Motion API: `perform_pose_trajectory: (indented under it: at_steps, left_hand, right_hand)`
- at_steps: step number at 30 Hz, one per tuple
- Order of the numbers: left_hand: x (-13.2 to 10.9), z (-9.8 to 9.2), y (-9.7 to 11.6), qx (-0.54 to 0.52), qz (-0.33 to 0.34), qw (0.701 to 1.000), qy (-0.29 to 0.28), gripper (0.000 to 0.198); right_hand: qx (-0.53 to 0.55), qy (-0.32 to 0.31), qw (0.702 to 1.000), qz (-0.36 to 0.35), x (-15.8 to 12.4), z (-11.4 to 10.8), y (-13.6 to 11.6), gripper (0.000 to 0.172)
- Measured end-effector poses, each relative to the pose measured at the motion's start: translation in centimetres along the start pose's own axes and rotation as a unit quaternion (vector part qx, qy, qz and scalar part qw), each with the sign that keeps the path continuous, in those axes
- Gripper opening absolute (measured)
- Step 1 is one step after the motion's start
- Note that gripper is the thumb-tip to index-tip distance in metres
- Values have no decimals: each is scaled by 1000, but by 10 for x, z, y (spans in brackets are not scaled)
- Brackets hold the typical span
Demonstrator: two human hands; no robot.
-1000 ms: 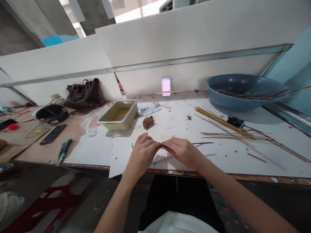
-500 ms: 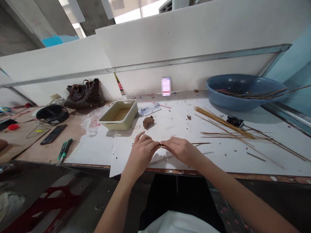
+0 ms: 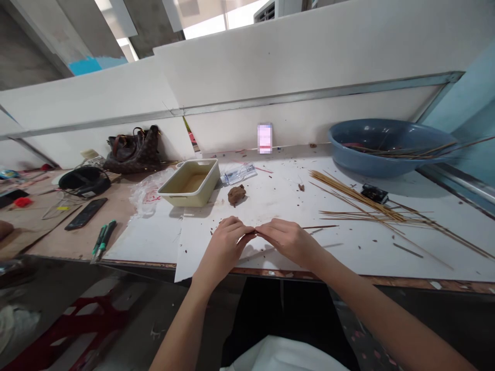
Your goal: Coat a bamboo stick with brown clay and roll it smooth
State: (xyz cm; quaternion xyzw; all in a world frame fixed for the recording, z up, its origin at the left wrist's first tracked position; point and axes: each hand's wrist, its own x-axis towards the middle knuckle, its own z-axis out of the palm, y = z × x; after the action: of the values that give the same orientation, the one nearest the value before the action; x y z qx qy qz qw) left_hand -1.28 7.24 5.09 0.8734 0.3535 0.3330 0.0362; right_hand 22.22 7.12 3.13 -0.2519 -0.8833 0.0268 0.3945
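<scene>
My left hand point(image 3: 226, 246) and my right hand point(image 3: 288, 239) meet fingertip to fingertip just above the white table point(image 3: 348, 247), near its front edge. Both pinch a thin stick point(image 3: 320, 226) whose free end pokes out to the right of my right hand. A dark bit sits between the fingertips; I cannot make out what it is. A brown lump of clay point(image 3: 236, 194) lies on the table a little beyond my hands.
A cream tray point(image 3: 190, 182) stands left of the lump. Several loose bamboo sticks point(image 3: 371, 206) fan out at the right, below a blue basin point(image 3: 386, 144). A small black object point(image 3: 374, 193) lies there. A phone point(image 3: 85, 213), pens point(image 3: 102, 239), and a handbag point(image 3: 133, 149) are at the left.
My hands stay pinched together in nearly the same spot; the fingers of my left hand have curled in a little. Nothing else has moved.
</scene>
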Motion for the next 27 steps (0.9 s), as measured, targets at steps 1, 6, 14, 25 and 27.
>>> perform_pose_trajectory:
  at_steps: [1, 6, 14, 25, 27]
  left_hand:
    - [0, 0, 0, -6, -4, 1000, 3, 15]
    - [0, -3, 0, -29, -5, 1000, 10, 14]
    - [-1, -5, -2, -24, -20, 999, -8, 15]
    - [4, -3, 3, 17, 3, 1000, 7, 15]
    - [4, -3, 3, 28, 13, 999, 7, 14]
  right_hand:
    - [3, 1, 1000, -1, 0, 1, 0, 28]
    - [2, -1, 1000, -18, -2, 2, 1, 28]
    - [17, -5, 1000, 8, 0, 2, 1, 26]
    - [22, 18, 999, 32, -4, 8, 2, 23]
    - [23, 16, 999, 33, -5, 7, 2, 23]
